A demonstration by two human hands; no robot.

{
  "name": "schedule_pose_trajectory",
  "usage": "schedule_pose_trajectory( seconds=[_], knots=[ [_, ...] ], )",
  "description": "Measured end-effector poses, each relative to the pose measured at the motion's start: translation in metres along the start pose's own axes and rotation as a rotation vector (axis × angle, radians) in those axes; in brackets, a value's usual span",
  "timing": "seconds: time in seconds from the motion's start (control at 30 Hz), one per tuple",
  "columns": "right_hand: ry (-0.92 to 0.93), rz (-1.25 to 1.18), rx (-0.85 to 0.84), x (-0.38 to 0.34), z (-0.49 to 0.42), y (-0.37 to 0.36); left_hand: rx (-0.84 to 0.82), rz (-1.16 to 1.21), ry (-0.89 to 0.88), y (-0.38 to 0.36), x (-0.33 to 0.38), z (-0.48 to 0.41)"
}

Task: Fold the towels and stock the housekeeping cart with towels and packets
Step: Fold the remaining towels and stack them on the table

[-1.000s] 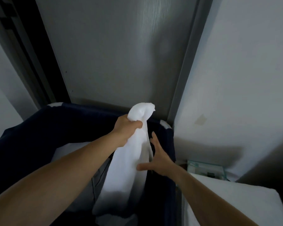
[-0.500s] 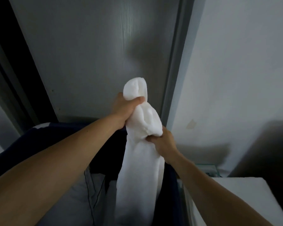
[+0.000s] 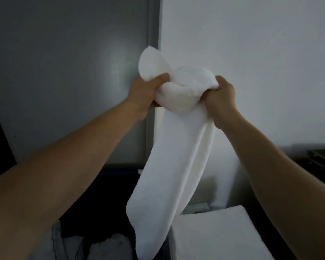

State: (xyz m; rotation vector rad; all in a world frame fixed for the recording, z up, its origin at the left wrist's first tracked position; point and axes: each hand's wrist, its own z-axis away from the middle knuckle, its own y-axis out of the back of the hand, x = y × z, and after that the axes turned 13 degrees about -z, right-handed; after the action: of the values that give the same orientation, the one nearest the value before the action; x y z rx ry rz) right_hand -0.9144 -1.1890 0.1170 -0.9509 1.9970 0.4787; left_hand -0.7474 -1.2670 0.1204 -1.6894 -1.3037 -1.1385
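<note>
**A housekeeping corner beside a door, indoors**

A plain grey door (image 3: 64, 72), its grey frame (image 3: 154, 34) and the bare white wall (image 3: 251, 53) to the right of it suggest a room or corridor in a lodging, dimly lit. Linen in bulk marks it as a housekeeping spot. Below the door stands a dark blue cloth bin (image 3: 120, 167) with crumpled pale linen (image 3: 109, 246) inside. Low to the door's right lies a neat stack of white linen (image 3: 214, 233), a small pale box (image 3: 197, 207) just behind it. A white towel (image 3: 167, 175) hangs before the door's frame.

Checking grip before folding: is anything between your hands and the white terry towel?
Nothing visible. The left hand and right hand both grip the bunched top of the white terry towel directly.
</note>
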Motion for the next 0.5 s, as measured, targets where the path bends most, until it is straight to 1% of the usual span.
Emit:
schedule_pose_trajectory(
  seconds=[0.1, 0.2, 0.4, 0.5],
  knots=[
    [0.038, 0.033, 0.008, -0.012, -0.007, 0.048, -0.018, 0.023, -0.042, -0.045, 0.024, 0.007],
    [0.042, 0.062, 0.006, -0.003, -0.006, 0.096, -0.039, -0.003, -0.046, -0.087, 0.026, 0.022],
    [0.051, 0.194, 0.029, 0.033, 0.005, 0.178, -0.097, -0.058, 0.023, -0.16, 0.0, 0.052],
    [-0.043, 0.18, -0.015, 0.073, 0.033, 0.203, -0.116, -0.198, 0.064, -0.184, -0.024, 0.064]
  ],
)
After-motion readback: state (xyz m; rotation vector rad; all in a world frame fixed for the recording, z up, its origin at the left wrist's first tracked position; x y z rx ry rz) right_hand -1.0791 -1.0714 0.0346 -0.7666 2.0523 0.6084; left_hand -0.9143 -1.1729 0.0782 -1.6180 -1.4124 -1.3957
